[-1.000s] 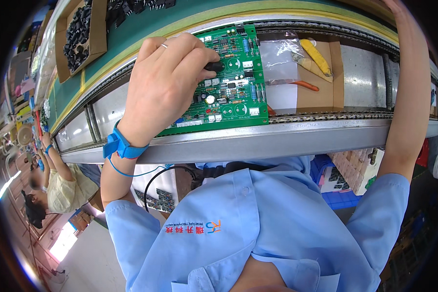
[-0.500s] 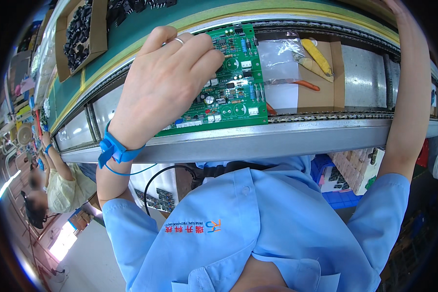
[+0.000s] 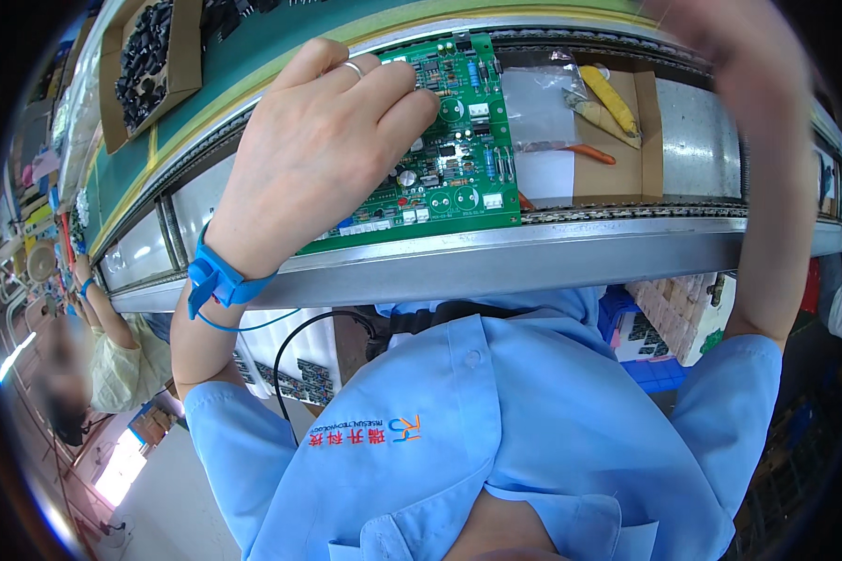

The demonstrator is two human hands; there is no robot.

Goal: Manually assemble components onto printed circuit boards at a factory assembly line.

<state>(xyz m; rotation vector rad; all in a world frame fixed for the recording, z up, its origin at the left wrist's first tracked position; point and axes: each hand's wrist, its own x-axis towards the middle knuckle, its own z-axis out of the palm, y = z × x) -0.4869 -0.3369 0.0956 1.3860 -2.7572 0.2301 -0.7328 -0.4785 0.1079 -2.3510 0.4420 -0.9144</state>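
Observation:
My left hand (image 3: 323, 140), with a ring on one finger and a blue strap (image 3: 223, 279) at the wrist, rests over the left part of a green circuit board (image 3: 458, 201). Its fingers are curled down and closed; the tips, and anything between them, are hidden. Resistors, white connectors and small capacitors populate the board, which lies across the two rails of a conveyor (image 3: 627, 234). At the upper right my right hand (image 3: 734, 47) is smeared by motion above the far side of the conveyor, so its fingers cannot be made out.
Right of the board, a cardboard tray (image 3: 653, 140) holds a clear plastic bag (image 3: 543, 103), a yellow-handled tool (image 3: 610, 101) and an orange piece (image 3: 592, 153). A box of black parts (image 3: 146, 65) stands on the green surface at the far left. Another person (image 3: 122, 355) is at the left.
My right hand has swung inward and into view at the upper right. My left hand stays on the board, with only a slight shift in the picture.

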